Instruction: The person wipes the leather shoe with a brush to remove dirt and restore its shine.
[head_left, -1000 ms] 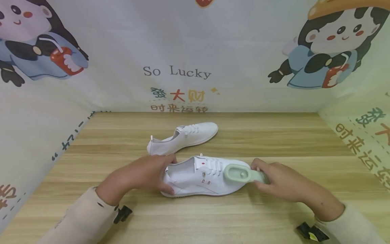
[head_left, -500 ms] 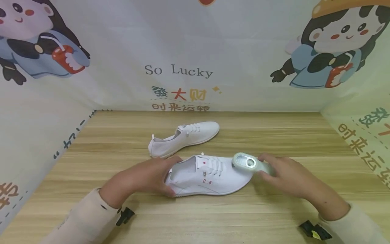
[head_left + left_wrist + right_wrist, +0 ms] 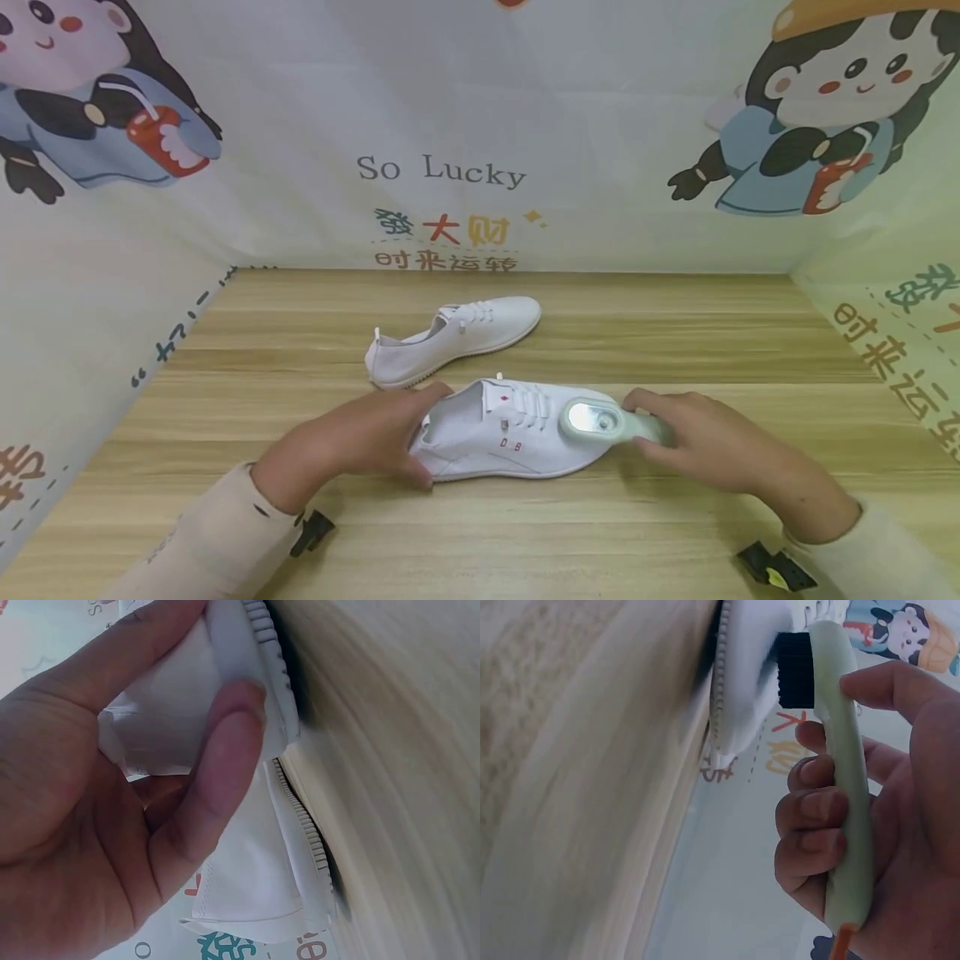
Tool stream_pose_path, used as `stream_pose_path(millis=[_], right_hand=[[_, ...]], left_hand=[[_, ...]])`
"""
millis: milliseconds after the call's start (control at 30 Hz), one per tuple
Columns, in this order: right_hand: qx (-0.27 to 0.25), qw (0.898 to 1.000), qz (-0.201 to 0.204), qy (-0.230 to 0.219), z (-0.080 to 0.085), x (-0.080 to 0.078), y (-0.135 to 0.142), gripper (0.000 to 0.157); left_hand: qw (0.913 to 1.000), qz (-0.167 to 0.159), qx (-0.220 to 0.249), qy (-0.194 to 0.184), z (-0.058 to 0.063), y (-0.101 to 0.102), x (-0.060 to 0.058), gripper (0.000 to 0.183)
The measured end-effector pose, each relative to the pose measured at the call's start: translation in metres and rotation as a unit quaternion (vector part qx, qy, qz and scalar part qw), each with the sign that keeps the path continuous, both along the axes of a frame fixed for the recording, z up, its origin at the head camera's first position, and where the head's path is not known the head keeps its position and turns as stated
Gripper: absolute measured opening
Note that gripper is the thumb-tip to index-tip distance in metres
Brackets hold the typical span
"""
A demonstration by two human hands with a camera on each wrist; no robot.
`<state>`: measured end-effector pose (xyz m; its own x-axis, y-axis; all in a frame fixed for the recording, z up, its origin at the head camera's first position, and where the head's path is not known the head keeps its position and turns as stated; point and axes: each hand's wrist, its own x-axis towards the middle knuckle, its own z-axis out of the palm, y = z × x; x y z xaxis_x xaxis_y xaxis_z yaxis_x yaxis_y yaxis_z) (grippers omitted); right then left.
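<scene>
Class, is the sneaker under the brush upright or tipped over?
Upright: the lettered white sneaker has its sole toward the wooden tabletop, opening facing up.

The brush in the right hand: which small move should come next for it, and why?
Probably a short, light stroke of the brush along the toe of the near shoe. The right hand grips the handle, the dark bristles face the toe, and the left hand holds the heel, which may steady the shoe.
</scene>
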<state>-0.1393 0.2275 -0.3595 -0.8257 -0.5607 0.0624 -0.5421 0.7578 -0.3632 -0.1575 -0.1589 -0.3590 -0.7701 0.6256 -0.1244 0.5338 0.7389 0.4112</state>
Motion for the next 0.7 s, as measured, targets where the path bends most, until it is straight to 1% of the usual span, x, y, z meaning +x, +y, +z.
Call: stream_pose_path(millis=[100,233,300,433,567,700], right_hand=[[0.001,1.0,-0.004,0.018,-0.004,0.0,-0.003,0.026],[0.008,0.998,-0.026,0.057,-0.005,-0.002,-0.004,0.034],[0.013,0.997,-0.038,0.068,-0.005,-0.002,-0.003,0.037],[0.027,0.995,-0.054,0.073,-0.002,-0.001,0.0,0.039],[0.04,0.994,-0.056,0.079,0.002,0.0,0.005,0.036],[0.042,0.996,-0.053,0.062,0.005,-0.001,0.008,0.035]], left_hand=[[1.0,-0.004,-0.003,0.007,0.0,0.001,0.001,0.091],[0.9999,-0.002,-0.01,0.008,-0.001,0.001,0.002,0.09],[0.9999,0.001,-0.011,0.007,-0.002,0.0,0.002,0.091],[0.9999,0.002,-0.012,0.003,-0.002,0.0,0.003,0.09],[0.9999,-0.002,-0.013,0.004,-0.002,0.0,0.002,0.089],[0.9999,-0.001,-0.013,0.007,-0.002,-0.001,0.001,0.088]])
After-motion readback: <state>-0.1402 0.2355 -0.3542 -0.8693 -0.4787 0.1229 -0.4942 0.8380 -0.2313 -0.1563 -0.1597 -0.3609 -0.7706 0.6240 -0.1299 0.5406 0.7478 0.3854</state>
